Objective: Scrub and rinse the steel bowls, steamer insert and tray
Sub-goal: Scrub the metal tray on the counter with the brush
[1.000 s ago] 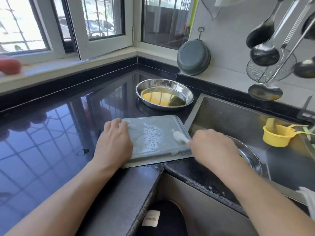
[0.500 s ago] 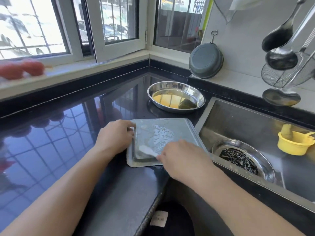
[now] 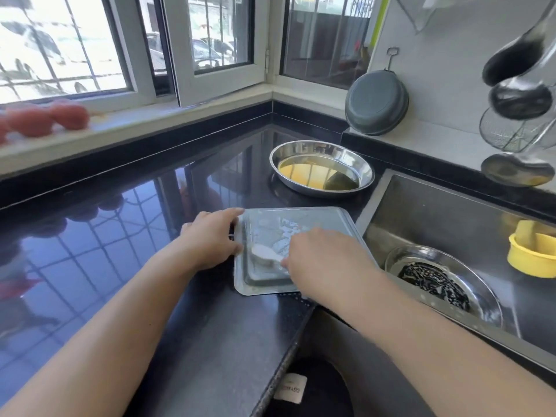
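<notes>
Right hand point(image 3: 325, 263) round scrubber point(image 3: 266, 253)

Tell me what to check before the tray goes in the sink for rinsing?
1. Left hand steadies the tray at its left edge: ok.
2. Right hand holds the white scrubber on the tray: ok.
3. Tray scrubbed all over: cannot tell; suds show only in the middle.
4. Sink has room: not ok; a perforated steel bowl lies there.
5. Steel dish behind the tray is clean: not ok; yellowish liquid inside.
</notes>
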Motion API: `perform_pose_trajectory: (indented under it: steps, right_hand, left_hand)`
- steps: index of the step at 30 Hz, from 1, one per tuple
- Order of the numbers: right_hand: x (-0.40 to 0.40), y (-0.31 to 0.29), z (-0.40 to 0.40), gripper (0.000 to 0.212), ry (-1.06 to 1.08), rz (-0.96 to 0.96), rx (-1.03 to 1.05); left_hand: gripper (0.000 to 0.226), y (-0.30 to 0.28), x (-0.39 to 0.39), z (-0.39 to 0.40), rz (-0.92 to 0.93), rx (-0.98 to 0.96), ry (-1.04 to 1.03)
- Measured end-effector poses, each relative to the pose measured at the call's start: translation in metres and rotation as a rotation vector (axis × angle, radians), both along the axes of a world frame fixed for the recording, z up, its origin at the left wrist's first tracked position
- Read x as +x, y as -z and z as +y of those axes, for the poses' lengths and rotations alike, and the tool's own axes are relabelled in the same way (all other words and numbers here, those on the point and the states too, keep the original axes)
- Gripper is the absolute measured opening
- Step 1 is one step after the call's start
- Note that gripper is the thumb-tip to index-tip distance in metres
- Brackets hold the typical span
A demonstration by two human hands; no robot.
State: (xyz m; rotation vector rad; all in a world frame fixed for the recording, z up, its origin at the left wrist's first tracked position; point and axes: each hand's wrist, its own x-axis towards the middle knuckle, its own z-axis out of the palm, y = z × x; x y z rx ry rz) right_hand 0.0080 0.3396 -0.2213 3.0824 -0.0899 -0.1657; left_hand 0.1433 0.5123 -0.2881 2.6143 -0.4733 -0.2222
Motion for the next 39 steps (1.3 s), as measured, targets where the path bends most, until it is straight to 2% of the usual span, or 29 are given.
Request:
perform_pose_trajectory:
  steps: [2, 4, 8, 11, 14, 17, 19, 21, 24, 27, 32, 36, 39]
  right_hand:
    - [-0.006, 0.001, 0.001, 0.007, -0.035, 0.009, -0.033]
    - [0.012, 0.002, -0.002, 0.013, 0.017, 0.019, -0.004]
    - [0.069, -0.002, -0.011, 0.023, 0.100, -0.013, 0.028]
    - [0.087, -0.005, -0.009, 0.012, 0.088, -0.037, 0.005]
    - [0.090, 0.000, -0.002, 0.011, 0.033, -0.020, -0.011]
    - [0.091, -0.010, -0.017, 0.004, 0.145, -0.003, 0.011]
    - [0.090, -0.016, -0.025, 0.009, 0.205, 0.000, -0.003]
    - [0.087, -0.012, -0.016, 0.009, 0.140, -0.006, -0.001]
    - [0.088, -0.001, 0.000, 0.018, 0.047, 0.006, 0.005]
    - [0.087, -0.013, -0.015, 0.025, 0.165, -0.019, -0.018]
    - [0.070, 0.002, -0.012, 0.011, 0.039, 0.004, 0.006]
    - [0.071, -0.013, -0.043, 0.012, 0.247, -0.020, -0.035]
    - [0.077, -0.013, -0.028, 0.011, 0.166, -0.014, -0.043]
  left_hand:
    - [0.061, 0.000, 0.003, 0.001, -0.001, 0.065, 0.012]
    - [0.044, -0.001, 0.004, 0.001, -0.003, 0.104, 0.026]
    - [0.045, -0.005, 0.000, -0.001, 0.003, 0.144, 0.039]
    - [0.049, -0.008, 0.000, -0.002, 0.012, 0.203, 0.066]
    - [0.046, -0.008, 0.002, -0.002, 0.006, 0.234, 0.088]
    - [0.035, -0.008, -0.002, -0.003, -0.006, 0.286, 0.115]
    - [0.016, -0.007, -0.006, -0.007, -0.042, 0.322, 0.122]
    - [0.006, -0.005, -0.011, -0.012, -0.082, 0.349, 0.118]
    - [0.024, -0.002, -0.011, -0.014, -0.121, 0.374, 0.129]
    - [0.027, 0.000, -0.012, -0.013, -0.115, 0.399, 0.131]
    - [0.031, 0.001, -0.013, -0.015, -0.133, 0.414, 0.138]
    - [0.031, 0.000, -0.014, -0.015, -0.144, 0.426, 0.143]
    - [0.033, 0.002, -0.014, -0.015, -0.156, 0.437, 0.157]
